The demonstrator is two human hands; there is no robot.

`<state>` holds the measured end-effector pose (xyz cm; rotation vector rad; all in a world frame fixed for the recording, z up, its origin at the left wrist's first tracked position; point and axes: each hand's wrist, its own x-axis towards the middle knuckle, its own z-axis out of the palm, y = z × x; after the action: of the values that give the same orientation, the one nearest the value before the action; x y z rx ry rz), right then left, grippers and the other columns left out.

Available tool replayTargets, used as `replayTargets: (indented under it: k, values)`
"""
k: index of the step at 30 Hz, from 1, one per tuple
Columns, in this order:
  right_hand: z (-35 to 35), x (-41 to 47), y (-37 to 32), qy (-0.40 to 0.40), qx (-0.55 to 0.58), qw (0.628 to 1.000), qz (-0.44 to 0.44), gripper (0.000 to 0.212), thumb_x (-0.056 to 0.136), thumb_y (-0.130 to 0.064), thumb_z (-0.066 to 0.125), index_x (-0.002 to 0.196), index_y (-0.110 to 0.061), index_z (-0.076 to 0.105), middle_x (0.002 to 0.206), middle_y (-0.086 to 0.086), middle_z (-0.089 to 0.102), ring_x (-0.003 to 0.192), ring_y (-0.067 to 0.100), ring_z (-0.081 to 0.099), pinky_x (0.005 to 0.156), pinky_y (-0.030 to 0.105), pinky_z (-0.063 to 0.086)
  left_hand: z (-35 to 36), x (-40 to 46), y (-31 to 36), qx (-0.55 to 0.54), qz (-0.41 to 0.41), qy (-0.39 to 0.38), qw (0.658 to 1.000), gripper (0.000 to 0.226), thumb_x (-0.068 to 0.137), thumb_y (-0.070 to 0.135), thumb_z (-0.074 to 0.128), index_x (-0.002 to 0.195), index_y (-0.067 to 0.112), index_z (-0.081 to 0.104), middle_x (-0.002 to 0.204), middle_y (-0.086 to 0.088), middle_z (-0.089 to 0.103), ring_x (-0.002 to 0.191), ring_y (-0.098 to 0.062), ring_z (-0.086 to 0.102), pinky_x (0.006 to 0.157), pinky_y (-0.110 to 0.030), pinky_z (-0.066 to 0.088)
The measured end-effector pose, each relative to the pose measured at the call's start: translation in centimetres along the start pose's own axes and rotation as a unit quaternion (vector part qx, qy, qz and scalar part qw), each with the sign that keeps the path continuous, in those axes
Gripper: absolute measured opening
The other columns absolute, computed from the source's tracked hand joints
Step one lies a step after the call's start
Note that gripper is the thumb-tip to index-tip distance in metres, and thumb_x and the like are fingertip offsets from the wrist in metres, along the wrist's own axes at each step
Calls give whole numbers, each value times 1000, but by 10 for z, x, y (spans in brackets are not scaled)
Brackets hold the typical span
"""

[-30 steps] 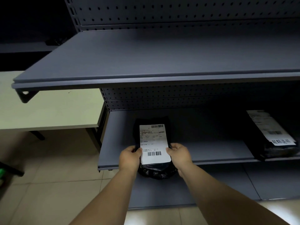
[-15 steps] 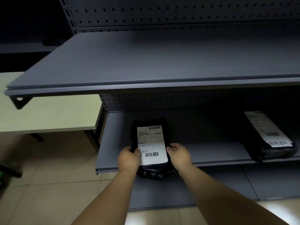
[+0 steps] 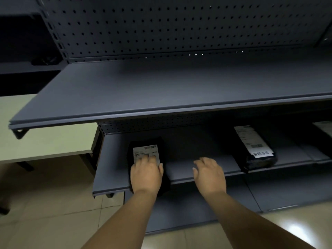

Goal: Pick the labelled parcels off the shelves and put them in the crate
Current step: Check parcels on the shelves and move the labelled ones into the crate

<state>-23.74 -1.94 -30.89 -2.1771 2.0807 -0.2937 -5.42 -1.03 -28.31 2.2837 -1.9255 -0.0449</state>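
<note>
Parcel overhangs the shelf edge, left hand flat on it (right hand relaxed, apart).

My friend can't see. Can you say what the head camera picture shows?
A person's left hand rests on a black labelled parcel at the front of a low grey shelf. The right hand hovers open beside it, holding nothing. A second parcel lies farther right on the shelf.
</note>
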Motion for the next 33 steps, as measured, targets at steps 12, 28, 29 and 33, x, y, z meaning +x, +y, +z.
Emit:
replayTargets:
  k: [12, 28, 29, 33]
  values:
    - [-67, -16, 139, 39, -22, 999, -13, 34, 96, -30, 44, 125, -21, 57, 128, -2, 54, 125, 18, 44, 102, 30, 33, 2, -32, 151, 13, 56, 11, 998, 39, 96, 43, 37, 122, 20, 55, 127, -1, 55, 114, -21, 51, 95, -33, 38]
    - [-112, -27, 301, 36, -15, 999, -13, 34, 96, -30, 43, 127, -24, 56, 131, -4, 53, 125, 17, 43, 101, 30, 34, 9, -71, 307, 10, 43, 25, 999, 36, 96, 42, 38, 117, 20, 58, 114, 1, 60, 106, -19, 54, 91, -31, 40]
    - [-112, -28, 306, 37, -12, 999, -12, 33, 96, -30, 44, 126, -24, 57, 130, -4, 53, 124, 17, 43, 100, 30, 35, 10, -73, 311, 8, 41, 24, 999, 36, 96, 42, 38, 117, 20, 57, 115, 1, 60, 107, -18, 54, 91, -31, 40]
    - [-109, -28, 318, 29, -3, 1000, -11, 33, 96, -30, 45, 126, -24, 56, 132, -4, 52, 126, 17, 43, 100, 31, 34, 14, -78, 321, 7, 30, 15, 999, 37, 97, 42, 38, 119, 20, 57, 116, 0, 60, 108, -19, 54, 92, -32, 40]
